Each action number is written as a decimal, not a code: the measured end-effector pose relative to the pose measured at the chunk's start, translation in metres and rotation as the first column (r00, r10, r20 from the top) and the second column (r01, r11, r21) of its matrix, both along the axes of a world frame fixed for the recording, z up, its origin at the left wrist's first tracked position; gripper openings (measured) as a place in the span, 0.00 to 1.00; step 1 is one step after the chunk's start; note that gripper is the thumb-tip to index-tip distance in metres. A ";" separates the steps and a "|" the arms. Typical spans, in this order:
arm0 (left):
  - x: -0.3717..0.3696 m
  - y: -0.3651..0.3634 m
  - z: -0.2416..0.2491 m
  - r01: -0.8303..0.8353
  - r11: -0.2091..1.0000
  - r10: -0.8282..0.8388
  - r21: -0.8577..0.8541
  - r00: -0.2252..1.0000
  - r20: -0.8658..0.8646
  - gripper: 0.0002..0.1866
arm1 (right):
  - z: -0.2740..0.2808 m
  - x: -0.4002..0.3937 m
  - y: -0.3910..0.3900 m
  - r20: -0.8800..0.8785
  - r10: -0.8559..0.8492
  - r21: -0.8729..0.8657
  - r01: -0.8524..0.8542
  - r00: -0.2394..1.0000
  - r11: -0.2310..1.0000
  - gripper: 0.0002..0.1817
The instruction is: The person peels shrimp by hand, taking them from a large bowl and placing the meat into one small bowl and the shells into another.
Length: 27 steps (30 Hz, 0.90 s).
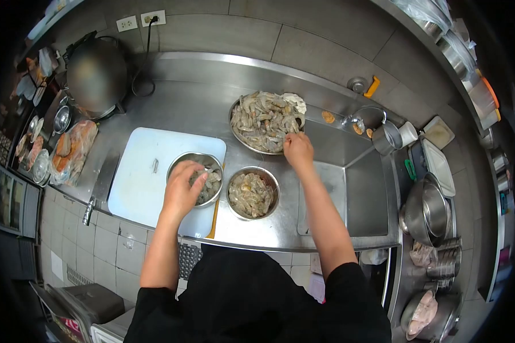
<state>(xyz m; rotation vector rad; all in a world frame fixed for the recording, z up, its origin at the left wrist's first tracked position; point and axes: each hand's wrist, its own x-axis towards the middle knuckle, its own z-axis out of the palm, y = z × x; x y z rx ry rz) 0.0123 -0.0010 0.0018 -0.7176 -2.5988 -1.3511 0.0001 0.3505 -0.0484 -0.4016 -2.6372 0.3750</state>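
My left hand [184, 186] is over a steel bowl of peeled shrimp [210, 186], fingers curved and spread at its left side. The bowl rests on the right part of a white cutting board [137, 194]. At the lower right rim of a large bowl of unpeeled shrimp [263, 121], my right hand [298, 147] has its fingers drawn together; whatever they hold is hidden. Between my arms stands a smaller steel bowl [249, 194] filled with shells and heads. A small grey piece [154, 166] lies on the board.
A sink [367, 194] with a running faucet [349, 119] is on the right, beside stacked steel bowls [426, 210]. A knife [102, 183] lies left of the board. Farther left are a bagged orange item [77, 150] and a round pan [97, 74].
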 end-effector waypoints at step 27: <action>0.018 0.084 -0.017 0.183 0.919 -0.311 0.349 0.881 0.357 0.20 | 0.035 0.095 -0.145 -0.342 0.267 -0.206 -0.349 0.901 0.914 0.13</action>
